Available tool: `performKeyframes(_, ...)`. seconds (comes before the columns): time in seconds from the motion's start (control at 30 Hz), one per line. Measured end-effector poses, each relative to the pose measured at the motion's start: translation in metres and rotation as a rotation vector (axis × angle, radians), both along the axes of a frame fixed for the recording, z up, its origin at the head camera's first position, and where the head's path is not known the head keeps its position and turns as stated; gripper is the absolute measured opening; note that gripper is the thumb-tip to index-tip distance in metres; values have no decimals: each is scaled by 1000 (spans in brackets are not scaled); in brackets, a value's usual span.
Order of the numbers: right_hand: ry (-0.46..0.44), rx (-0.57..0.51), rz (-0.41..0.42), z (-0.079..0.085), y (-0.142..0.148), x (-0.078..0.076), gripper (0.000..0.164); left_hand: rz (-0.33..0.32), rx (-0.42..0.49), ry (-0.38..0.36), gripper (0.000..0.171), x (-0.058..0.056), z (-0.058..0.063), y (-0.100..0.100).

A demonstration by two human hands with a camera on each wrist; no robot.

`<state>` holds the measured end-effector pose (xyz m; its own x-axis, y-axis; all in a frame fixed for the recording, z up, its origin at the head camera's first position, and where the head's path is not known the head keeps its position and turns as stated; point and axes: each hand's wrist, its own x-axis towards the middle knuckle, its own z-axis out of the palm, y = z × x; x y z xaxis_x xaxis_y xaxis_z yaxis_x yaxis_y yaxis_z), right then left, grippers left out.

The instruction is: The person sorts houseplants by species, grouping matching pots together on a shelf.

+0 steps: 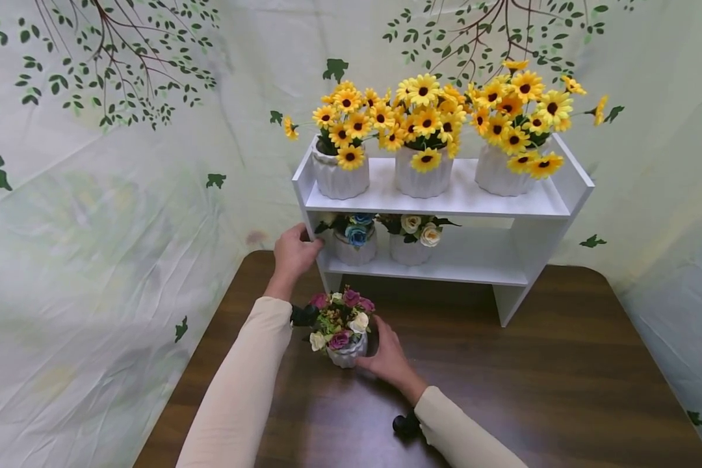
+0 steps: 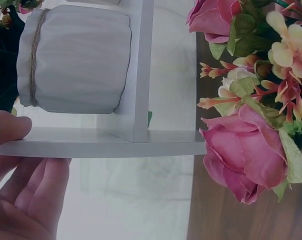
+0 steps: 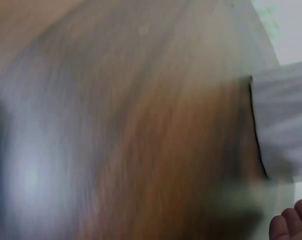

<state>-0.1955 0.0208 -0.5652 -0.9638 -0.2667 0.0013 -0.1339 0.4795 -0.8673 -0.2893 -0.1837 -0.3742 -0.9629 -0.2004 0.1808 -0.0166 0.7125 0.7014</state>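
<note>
A white flower pot with pink and white artificial roses is in front of the shelf's left end, over the table. My right hand holds this pot from its right side, the thumb low on its wall. In the right wrist view, curled fingers show at the lower right, close to the white pot. My left hand grips the left side panel of the white shelf, thumb on one face and fingers on the other in the left wrist view.
Three white pots of yellow daisies line the top tier. On the lower tier stand a pot with blue roses and a pot with cream roses, toward the left. Brown wooden table lies below; a leaf-patterned cloth hangs behind.
</note>
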Motion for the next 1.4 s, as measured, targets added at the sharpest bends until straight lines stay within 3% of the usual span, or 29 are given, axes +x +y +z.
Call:
performKeyframes(0.1, -6, -44, -34, -5, -13, 3, 104, -2, -1, 2, 31, 0, 1, 0)
performKeyframes(0.33, 76, -126, -148, -15, -40, 9, 99, 7, 1, 17, 30, -3, 2, 0)
performKeyframes(0.47, 56, -155, -214, -18, -49, 7, 98, 2, 11, 9, 31, -3, 3, 2)
performKeyframes(0.83, 66, -116, -222, -17, -50, 5, 92, 9, 9, 6, 32, -1, 3, 0)
performKeyframes(1.17, 192, -227, -158, -23, -27, 9, 80, 2, 13, 1, 33, 0, -1, 0)
performKeyframes(1.3, 192, -203, -173, -18, -2, 13, 79, 5, 7, 16, 33, -1, -2, 0)
performKeyframes(1.4, 129, -209, -218, -9, 22, 19, 78, -1, 5, 25, 32, -1, -2, 1)
